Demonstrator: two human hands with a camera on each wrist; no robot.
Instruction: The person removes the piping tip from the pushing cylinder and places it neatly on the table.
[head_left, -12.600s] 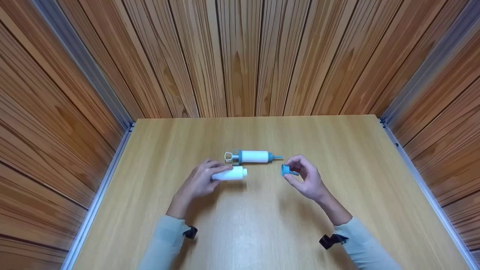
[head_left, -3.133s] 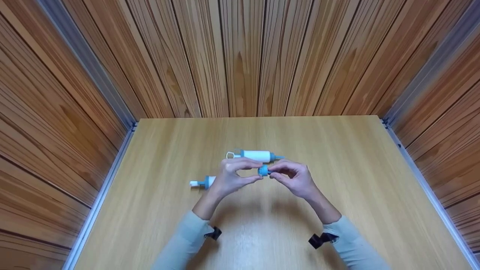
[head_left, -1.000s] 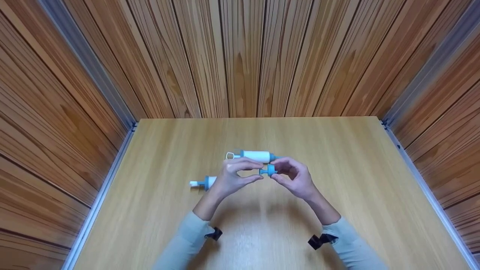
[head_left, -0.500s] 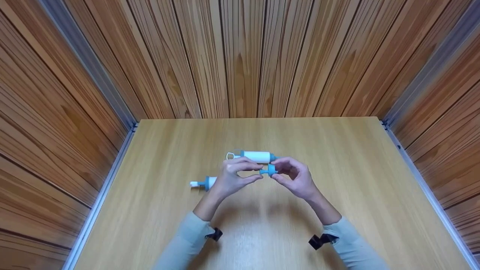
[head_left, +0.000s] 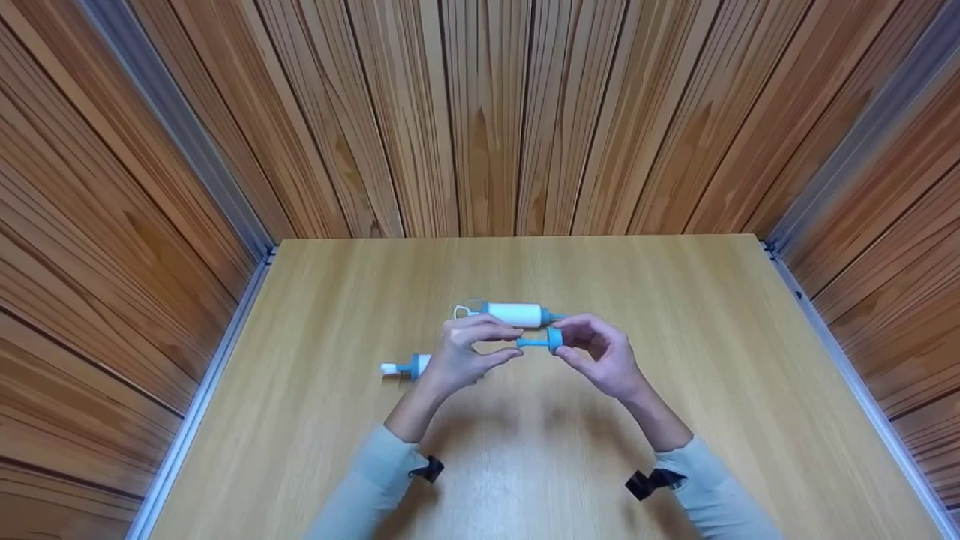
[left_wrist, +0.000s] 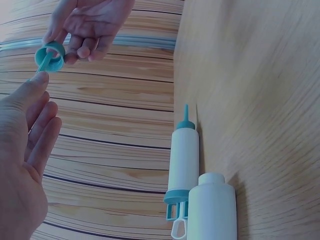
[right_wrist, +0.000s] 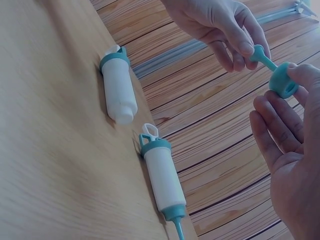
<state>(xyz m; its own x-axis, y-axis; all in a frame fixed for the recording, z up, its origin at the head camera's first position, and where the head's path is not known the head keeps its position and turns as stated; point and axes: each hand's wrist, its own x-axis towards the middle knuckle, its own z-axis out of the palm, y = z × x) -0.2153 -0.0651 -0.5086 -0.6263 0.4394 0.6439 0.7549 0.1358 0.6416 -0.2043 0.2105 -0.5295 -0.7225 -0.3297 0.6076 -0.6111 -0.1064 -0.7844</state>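
We find the left hand [head_left: 466, 351] with a narrow grip, thumb and fingertip pinching the flared end of a slender teal plastic stem [head_left: 535, 343]. The right hand [head_left: 604, 357] pinches a round, hollow teal plastic cap [head_left: 555, 340] by its rim, its remaining fingers loosely bent. Both parts are held in the air above the pale wooden table [head_left: 525, 457], between the two hands. The stem runs into the hollow of the cap; whether it is fastened there we cannot tell.

Compared with half a second ago, we note that the right hand and the cap have shifted rightward, while the left hand is nearly where it was. A longer length of stem now shows between them.

Lying on the table just beyond the hands is a white cylindrical bottle with teal collar, white loop handle and teal nozzle [head_left: 514, 314]; its position is essentially unchanged. A second white bottle with teal collar and bare neck [right_wrist: 119, 90], gripped by the left hand in the earliest frame, now lies on the table, partly behind that hand.
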